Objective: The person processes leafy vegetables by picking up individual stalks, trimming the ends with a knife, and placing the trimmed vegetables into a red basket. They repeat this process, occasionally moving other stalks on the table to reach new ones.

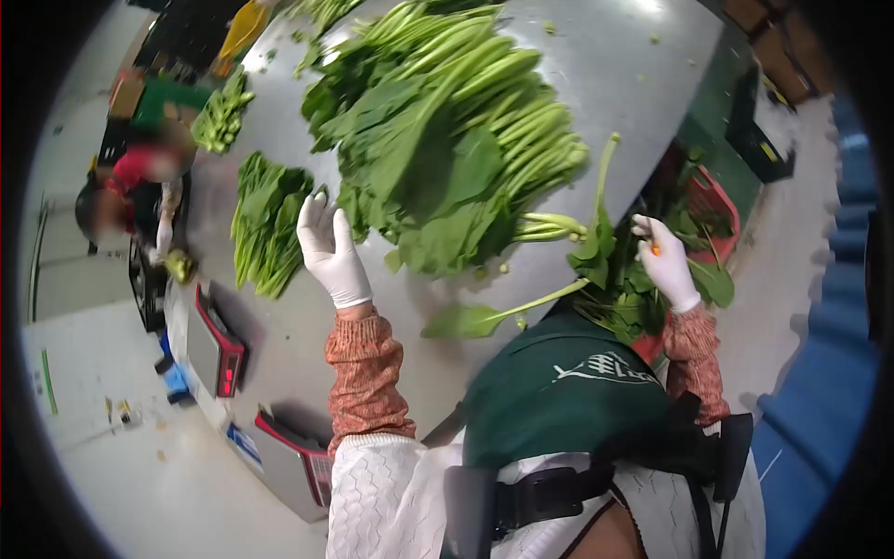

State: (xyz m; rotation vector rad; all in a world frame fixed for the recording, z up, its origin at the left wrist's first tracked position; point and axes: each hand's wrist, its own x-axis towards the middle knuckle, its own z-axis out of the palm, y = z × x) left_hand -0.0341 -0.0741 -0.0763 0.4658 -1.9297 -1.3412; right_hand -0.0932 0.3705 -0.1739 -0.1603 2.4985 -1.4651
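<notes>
My left hand (331, 250), in a white glove, is raised over the metal table (289, 335) with its fingers apart and nothing in them. It is between a smaller bunch of greens (265, 224) and a large heap of leafy greens (447, 140). My right hand (663, 258), also gloved, has its fingers curled around a small orange thing, mostly hidden. Beside it, leafy greens (633, 303) hang over the table's edge. A single leafy stem (475, 321) lies near that edge, and another stem (603, 186) points upward at the heap's right side.
Two red-edged scales (216, 345) stand at the left edge. A person in red (140, 172) holds some greens at the far left. More greens (223, 114) lie at the upper left. A red basket (722, 210) and a black crate (759, 130) are to the right.
</notes>
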